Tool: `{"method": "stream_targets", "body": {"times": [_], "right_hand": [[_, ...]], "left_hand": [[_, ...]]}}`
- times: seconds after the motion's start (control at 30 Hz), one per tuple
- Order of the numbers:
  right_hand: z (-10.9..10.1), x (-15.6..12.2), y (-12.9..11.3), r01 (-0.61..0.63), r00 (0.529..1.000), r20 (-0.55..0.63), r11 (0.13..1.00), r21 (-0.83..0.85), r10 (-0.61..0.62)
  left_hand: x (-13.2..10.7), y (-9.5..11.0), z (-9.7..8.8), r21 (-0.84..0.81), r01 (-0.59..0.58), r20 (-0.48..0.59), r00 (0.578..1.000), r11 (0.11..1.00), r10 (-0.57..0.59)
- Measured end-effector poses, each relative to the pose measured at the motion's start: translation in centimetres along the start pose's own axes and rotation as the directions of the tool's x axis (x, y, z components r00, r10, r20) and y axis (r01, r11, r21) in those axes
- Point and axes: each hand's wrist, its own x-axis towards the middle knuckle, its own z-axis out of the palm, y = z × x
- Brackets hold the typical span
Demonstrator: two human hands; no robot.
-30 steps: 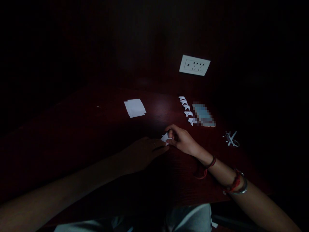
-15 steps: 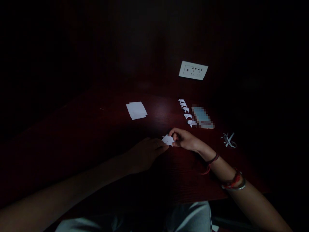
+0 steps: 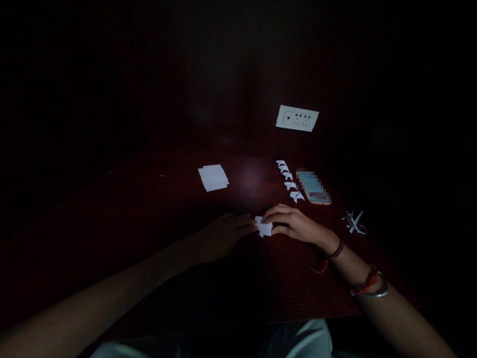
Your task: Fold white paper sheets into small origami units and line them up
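Note:
A small folded white paper piece [image 3: 264, 226] lies on the dark red table [image 3: 156, 219] between my two hands. My left hand [image 3: 223, 236] rests flat beside it, fingertips touching its left edge. My right hand [image 3: 294, 224] has its fingers closed on the paper's right side, pressing it to the table. Red cords and a metal bangle sit on my right wrist and forearm.
A stack of white square sheets [image 3: 213, 177] lies further back. A row of several small folded paper figures [image 3: 290, 181] runs beside a phone [image 3: 313, 187]. Paper scraps [image 3: 355, 223] lie at the right. A white wall socket [image 3: 297, 118] is on the dark back wall.
My right hand has lowered from a raised pinch to lie over the paper, which now lies flatter on the table. The left hand has barely moved.

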Motion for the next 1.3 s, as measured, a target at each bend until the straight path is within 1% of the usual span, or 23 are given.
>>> {"method": "stream_targets", "body": {"times": [0.1,0.2,0.3,0.4,0.5,0.67,0.8,0.9,0.97,1.1,1.23,1.3], "right_hand": [[0.4,0.1,-0.4,0.056,0.998,0.012,0.996,-0.072,-0.055],[0.8,-0.1,-0.7,0.054,0.999,0.008,0.990,-0.129,-0.053],[1.0,-0.3,-0.9,0.066,0.997,0.040,0.973,-0.220,-0.058],[1.3,-0.3,-1.2,0.104,0.993,0.080,0.936,-0.337,-0.082],[1.5,-0.2,-1.4,0.104,0.994,0.065,0.912,-0.397,-0.085],[1.6,-0.2,-1.6,0.119,0.993,0.056,0.906,-0.406,-0.105],[1.7,-0.3,-1.7,0.140,0.990,0.067,0.885,-0.443,-0.123],[1.9,-0.3,-1.7,0.188,0.982,0.079,0.856,-0.482,-0.172],[2.0,-0.3,-1.7,0.198,0.980,0.084,0.848,-0.492,-0.180],[2.3,-0.2,-1.8,0.094,0.996,0.030,0.894,-0.438,-0.090],[2.4,-0.1,-1.9,0.058,0.998,0.010,0.933,-0.354,-0.058],[2.4,-0.1,-2.0,0.011,0.999,-0.028,0.960,-0.280,-0.020]], "left_hand": [[-0.2,-0.3,0.4,-0.011,-0.010,-0.028,1.000,1.000,0.010],[-0.2,-0.2,0.6,-0.014,-0.019,-0.050,0.999,1.000,0.018],[-0.1,0.0,0.6,0.005,-0.001,-0.055,0.999,1.000,0.001],[-0.1,0.3,0.4,0.026,0.000,-0.051,0.999,1.000,0.001],[0.1,0.5,0.2,0.031,0.006,-0.033,0.999,1.000,-0.005],[0.1,0.8,0.1,0.059,0.054,-0.016,0.998,0.997,-0.053],[0.0,0.9,-0.1,0.048,0.038,-0.012,0.999,0.998,-0.037],[0.0,0.8,-0.1,0.023,0.034,-0.003,0.999,0.999,-0.034],[0.0,0.7,0.0,0.021,0.022,-0.001,1.000,1.000,-0.022],[-0.1,0.3,0.3,0.033,-0.021,0.001,1.000,0.999,0.021],[-0.3,0.3,0.5,0.023,0.004,-0.028,1.000,1.000,-0.003],[-0.4,0.3,0.7,0.002,0.014,-0.046,0.999,1.000,-0.014]]}}
